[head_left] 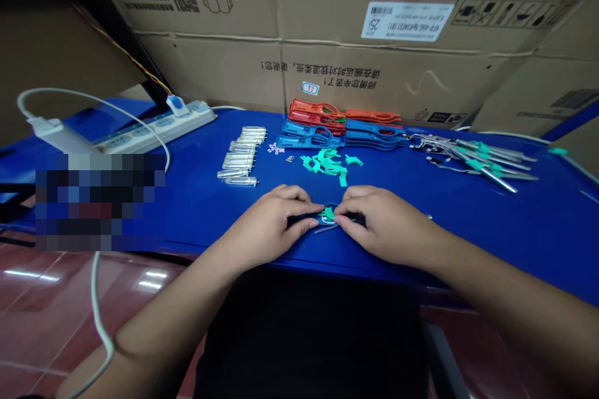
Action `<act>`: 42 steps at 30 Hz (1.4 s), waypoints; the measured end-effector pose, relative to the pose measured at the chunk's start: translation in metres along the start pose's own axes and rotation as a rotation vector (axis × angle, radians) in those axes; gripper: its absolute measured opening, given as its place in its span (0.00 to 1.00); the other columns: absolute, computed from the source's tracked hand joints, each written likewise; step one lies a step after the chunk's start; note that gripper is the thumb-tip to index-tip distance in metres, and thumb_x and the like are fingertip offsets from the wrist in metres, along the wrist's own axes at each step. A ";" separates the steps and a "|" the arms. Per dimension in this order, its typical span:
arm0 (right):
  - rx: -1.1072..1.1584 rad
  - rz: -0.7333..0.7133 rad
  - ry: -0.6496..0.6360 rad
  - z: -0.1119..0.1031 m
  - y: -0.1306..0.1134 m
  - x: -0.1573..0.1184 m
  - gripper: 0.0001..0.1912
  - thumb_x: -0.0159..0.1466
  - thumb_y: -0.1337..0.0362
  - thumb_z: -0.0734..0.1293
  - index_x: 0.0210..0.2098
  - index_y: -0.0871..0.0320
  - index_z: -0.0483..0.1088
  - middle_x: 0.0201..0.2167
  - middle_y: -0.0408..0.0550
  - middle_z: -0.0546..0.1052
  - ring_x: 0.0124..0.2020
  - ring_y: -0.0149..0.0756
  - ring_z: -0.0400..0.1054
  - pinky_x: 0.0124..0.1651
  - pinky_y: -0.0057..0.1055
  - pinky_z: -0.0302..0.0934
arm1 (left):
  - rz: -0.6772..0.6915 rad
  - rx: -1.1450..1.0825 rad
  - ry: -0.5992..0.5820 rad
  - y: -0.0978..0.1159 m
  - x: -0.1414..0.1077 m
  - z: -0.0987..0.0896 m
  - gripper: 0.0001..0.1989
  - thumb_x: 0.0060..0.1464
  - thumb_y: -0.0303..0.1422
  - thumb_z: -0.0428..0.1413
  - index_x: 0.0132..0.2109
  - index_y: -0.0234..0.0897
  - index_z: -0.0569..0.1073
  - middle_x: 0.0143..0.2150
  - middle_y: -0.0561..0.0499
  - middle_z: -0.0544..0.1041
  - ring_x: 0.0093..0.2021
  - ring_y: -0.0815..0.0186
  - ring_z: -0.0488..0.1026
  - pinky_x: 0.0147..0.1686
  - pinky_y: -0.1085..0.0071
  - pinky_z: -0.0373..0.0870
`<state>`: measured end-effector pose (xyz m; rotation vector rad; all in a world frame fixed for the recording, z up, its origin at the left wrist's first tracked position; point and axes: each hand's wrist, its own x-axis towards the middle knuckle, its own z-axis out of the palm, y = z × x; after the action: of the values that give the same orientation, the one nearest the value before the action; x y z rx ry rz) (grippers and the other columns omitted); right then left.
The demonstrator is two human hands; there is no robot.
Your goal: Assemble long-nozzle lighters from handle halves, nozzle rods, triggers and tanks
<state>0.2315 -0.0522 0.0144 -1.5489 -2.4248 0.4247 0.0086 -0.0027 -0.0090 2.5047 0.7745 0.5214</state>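
Observation:
At the front of the blue table, my left hand (285,218) and my right hand (374,219) meet over a small blue plastic casing (330,204), mostly hidden by the fingers. The left thumb and forefinger pinch its left side. A small green plastic piece (329,214) sits at the casing, and my right thumb and forefinger close on it. A thin grey rod (324,229) lies just below the fingertips. Behind the hands is a loose pile of green curved plastic pieces (330,163).
Clear cylindrical parts (241,159) lie stacked left of tiny white pieces (276,148). Red casings (318,115) and blue casings (374,135) stand at the back. Metal tubes with wires (486,159) lie right, a power strip (154,131) left. A cardboard wall (224,68) closes the rear.

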 end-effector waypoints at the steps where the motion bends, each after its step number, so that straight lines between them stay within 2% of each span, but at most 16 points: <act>1: 0.011 0.034 -0.025 -0.001 -0.002 0.002 0.10 0.66 0.67 0.63 0.35 0.57 0.78 0.34 0.47 0.76 0.36 0.35 0.68 0.40 0.32 0.60 | -0.003 -0.014 -0.011 0.000 0.000 0.000 0.15 0.64 0.34 0.54 0.56 0.44 0.76 0.47 0.48 0.75 0.48 0.62 0.72 0.52 0.61 0.69; 5: 0.034 0.111 -0.071 -0.004 -0.008 0.011 0.08 0.63 0.69 0.65 0.30 0.57 0.75 0.33 0.46 0.76 0.32 0.33 0.66 0.36 0.31 0.58 | -0.047 -0.027 -0.048 0.000 0.003 0.001 0.22 0.62 0.32 0.56 0.63 0.40 0.68 0.51 0.45 0.73 0.53 0.59 0.70 0.54 0.61 0.68; 11: 0.022 0.139 -0.074 -0.001 -0.012 0.015 0.08 0.62 0.70 0.66 0.26 0.57 0.72 0.30 0.45 0.75 0.30 0.32 0.65 0.34 0.31 0.56 | -0.027 -0.005 -0.089 -0.003 0.005 0.004 0.19 0.63 0.31 0.55 0.60 0.40 0.73 0.46 0.46 0.72 0.50 0.60 0.68 0.53 0.59 0.67; 21: 0.077 0.044 -0.043 -0.001 -0.004 0.013 0.08 0.63 0.69 0.66 0.29 0.59 0.75 0.31 0.45 0.77 0.30 0.31 0.67 0.36 0.29 0.58 | -0.026 0.016 -0.079 -0.001 0.005 0.004 0.18 0.62 0.31 0.55 0.59 0.40 0.74 0.44 0.47 0.72 0.48 0.60 0.68 0.53 0.58 0.68; 26: 0.067 -0.058 -0.053 -0.015 0.003 0.007 0.09 0.65 0.64 0.67 0.34 0.56 0.80 0.32 0.46 0.78 0.34 0.33 0.70 0.39 0.30 0.60 | -0.021 -0.002 -0.027 0.000 0.002 0.003 0.17 0.63 0.33 0.55 0.58 0.40 0.74 0.47 0.46 0.74 0.50 0.60 0.71 0.54 0.58 0.68; 29: 0.063 -0.071 0.021 -0.025 0.015 -0.010 0.12 0.68 0.61 0.64 0.40 0.55 0.79 0.38 0.48 0.79 0.38 0.35 0.72 0.43 0.32 0.63 | -0.032 0.000 -0.001 0.002 0.000 0.002 0.18 0.64 0.36 0.54 0.60 0.41 0.72 0.51 0.46 0.75 0.52 0.59 0.71 0.56 0.55 0.68; 32: 0.020 -0.037 0.165 -0.028 0.024 -0.038 0.12 0.68 0.60 0.63 0.46 0.54 0.77 0.43 0.51 0.78 0.45 0.40 0.71 0.49 0.38 0.65 | -0.030 -0.002 0.018 0.004 -0.002 0.002 0.18 0.65 0.37 0.53 0.60 0.42 0.71 0.54 0.46 0.74 0.55 0.59 0.70 0.57 0.55 0.67; 36: -0.029 0.040 0.415 -0.013 0.027 -0.076 0.12 0.67 0.60 0.65 0.48 0.53 0.75 0.46 0.53 0.76 0.48 0.44 0.70 0.52 0.42 0.66 | -0.019 0.038 0.120 0.005 -0.006 0.001 0.17 0.65 0.37 0.53 0.58 0.43 0.71 0.54 0.47 0.73 0.54 0.60 0.69 0.58 0.55 0.66; 38: -0.060 0.101 0.525 -0.002 0.029 -0.088 0.11 0.67 0.61 0.65 0.47 0.53 0.74 0.46 0.53 0.76 0.49 0.44 0.70 0.53 0.43 0.65 | -0.021 0.065 0.113 0.006 -0.008 0.001 0.18 0.62 0.38 0.56 0.58 0.43 0.71 0.54 0.47 0.73 0.54 0.59 0.69 0.57 0.54 0.66; 40: -0.093 0.137 0.542 0.006 0.032 -0.090 0.12 0.67 0.61 0.64 0.48 0.54 0.74 0.47 0.53 0.76 0.50 0.45 0.70 0.54 0.43 0.65 | -0.029 0.076 0.074 0.007 -0.007 0.002 0.20 0.61 0.39 0.57 0.58 0.42 0.72 0.53 0.46 0.74 0.54 0.57 0.69 0.57 0.54 0.67; 42: -0.109 0.124 0.484 0.010 0.035 -0.085 0.14 0.68 0.60 0.64 0.51 0.54 0.74 0.49 0.53 0.77 0.51 0.45 0.70 0.55 0.44 0.64 | -0.032 0.075 0.048 0.008 -0.005 0.004 0.19 0.61 0.39 0.57 0.58 0.42 0.73 0.53 0.46 0.74 0.54 0.57 0.69 0.56 0.55 0.68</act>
<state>0.2927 -0.1169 -0.0108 -1.6237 -2.0142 -0.0647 0.0095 -0.0127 -0.0090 2.5519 0.8659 0.5525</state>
